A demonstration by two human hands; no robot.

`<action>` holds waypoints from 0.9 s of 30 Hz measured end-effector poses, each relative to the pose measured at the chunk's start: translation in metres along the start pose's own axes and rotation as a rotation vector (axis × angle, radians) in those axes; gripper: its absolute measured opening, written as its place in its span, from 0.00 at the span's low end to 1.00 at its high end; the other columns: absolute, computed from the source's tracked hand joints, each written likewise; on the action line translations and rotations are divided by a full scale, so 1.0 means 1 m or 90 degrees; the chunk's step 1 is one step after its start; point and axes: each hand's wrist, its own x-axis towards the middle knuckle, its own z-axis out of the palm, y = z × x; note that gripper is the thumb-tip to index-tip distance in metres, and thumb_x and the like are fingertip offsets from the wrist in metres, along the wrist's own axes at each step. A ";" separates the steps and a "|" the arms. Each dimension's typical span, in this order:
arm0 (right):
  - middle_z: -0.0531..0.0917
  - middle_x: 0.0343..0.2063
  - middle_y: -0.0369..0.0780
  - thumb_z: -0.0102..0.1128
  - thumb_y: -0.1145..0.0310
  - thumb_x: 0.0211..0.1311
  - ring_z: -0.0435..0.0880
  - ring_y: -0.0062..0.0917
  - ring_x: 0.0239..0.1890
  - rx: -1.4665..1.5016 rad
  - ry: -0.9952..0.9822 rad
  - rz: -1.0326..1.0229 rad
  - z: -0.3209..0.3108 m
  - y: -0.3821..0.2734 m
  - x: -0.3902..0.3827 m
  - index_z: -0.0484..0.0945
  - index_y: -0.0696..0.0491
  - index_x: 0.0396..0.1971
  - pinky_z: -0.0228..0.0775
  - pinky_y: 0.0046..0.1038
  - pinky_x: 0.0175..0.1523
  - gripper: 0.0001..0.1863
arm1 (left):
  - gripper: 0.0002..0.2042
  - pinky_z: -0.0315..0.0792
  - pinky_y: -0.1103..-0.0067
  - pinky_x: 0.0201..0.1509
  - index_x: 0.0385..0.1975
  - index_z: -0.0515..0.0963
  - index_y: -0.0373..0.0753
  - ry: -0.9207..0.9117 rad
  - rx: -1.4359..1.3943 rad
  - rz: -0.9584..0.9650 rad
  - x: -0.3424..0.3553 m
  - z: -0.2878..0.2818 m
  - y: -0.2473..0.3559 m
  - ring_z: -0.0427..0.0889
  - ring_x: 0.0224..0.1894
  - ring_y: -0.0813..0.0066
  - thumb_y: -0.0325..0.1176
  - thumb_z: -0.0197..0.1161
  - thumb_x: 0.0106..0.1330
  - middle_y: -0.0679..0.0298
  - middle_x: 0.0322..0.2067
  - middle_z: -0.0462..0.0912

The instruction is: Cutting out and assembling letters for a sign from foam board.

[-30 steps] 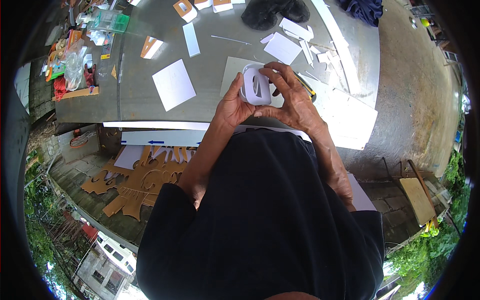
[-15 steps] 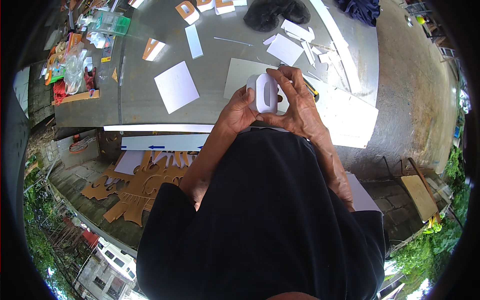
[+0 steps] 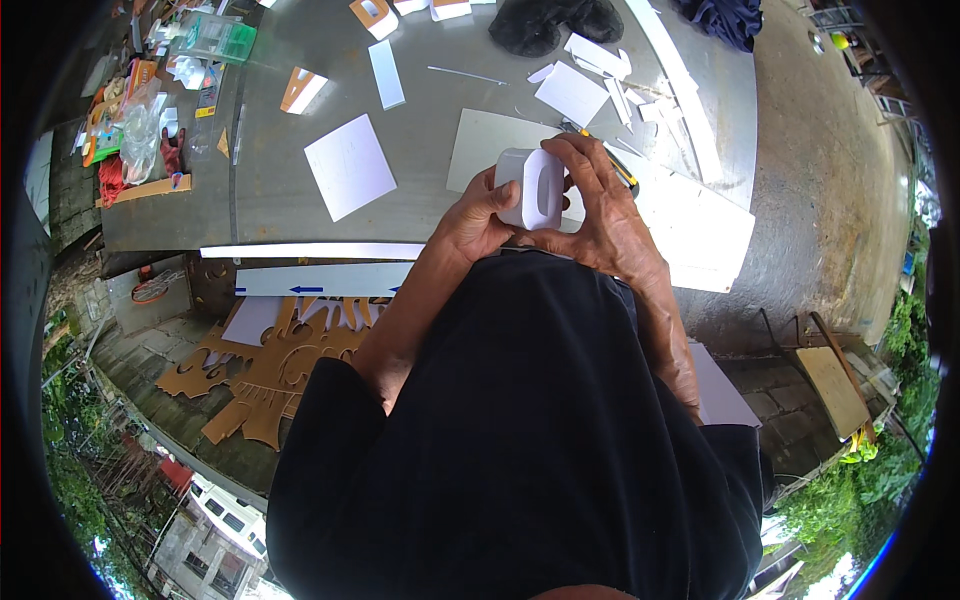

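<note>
Over the near edge of the metal table, both hands hold a white, rounded box-like letter shape (image 3: 520, 185) with an oval slot in its right face. My left hand (image 3: 475, 218) grips its left side, thumb laid along the wall. My right hand (image 3: 608, 220) spans the slotted face, with fingertips at the upper edge and thumb near the lower edge. Part of the piece's underside is hidden by the fingers. Just beyond the right hand lies a yellow-and-black utility knife (image 3: 626, 176), partly covered by it. A pale flat board (image 3: 480, 140) lies under the hands.
White sheet offcuts (image 3: 572, 95) and a long white strip (image 3: 680, 90) lie at the right. A square white sheet (image 3: 350, 167), brown-faced letter blocks (image 3: 302, 90) and black mesh cloth (image 3: 540, 28) are on the table (image 3: 270, 190). Brown cut-out panels (image 3: 265, 370) sit below its edge.
The white piece has turned slightly, showing more of its left side wall, and shifted a little right. More of the utility knife shows. Both hands keep their hold.
</note>
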 end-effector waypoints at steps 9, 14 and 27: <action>0.72 0.60 0.47 0.88 0.60 0.33 0.79 0.45 0.59 -0.002 0.015 -0.011 0.007 0.004 -0.001 0.68 0.51 0.64 0.82 0.41 0.57 0.53 | 0.33 0.79 0.68 0.60 0.58 0.74 0.33 0.088 0.101 0.021 -0.006 0.006 0.005 0.85 0.52 0.65 0.36 0.81 0.54 0.56 0.48 0.84; 0.71 0.61 0.46 0.87 0.63 0.32 0.80 0.46 0.58 0.011 0.029 -0.020 0.011 0.003 -0.005 0.67 0.51 0.65 0.82 0.43 0.57 0.53 | 0.32 0.78 0.70 0.59 0.57 0.74 0.33 0.110 0.129 0.041 -0.010 0.015 0.006 0.85 0.50 0.68 0.35 0.82 0.53 0.58 0.47 0.85; 0.75 0.57 0.48 0.88 0.51 0.31 0.80 0.45 0.58 0.005 0.048 -0.024 0.015 0.012 -0.008 0.72 0.55 0.61 0.80 0.44 0.59 0.53 | 0.26 0.84 0.70 0.47 0.53 0.76 0.29 0.112 0.133 -0.018 -0.014 0.028 0.013 0.89 0.40 0.63 0.36 0.76 0.60 0.55 0.41 0.85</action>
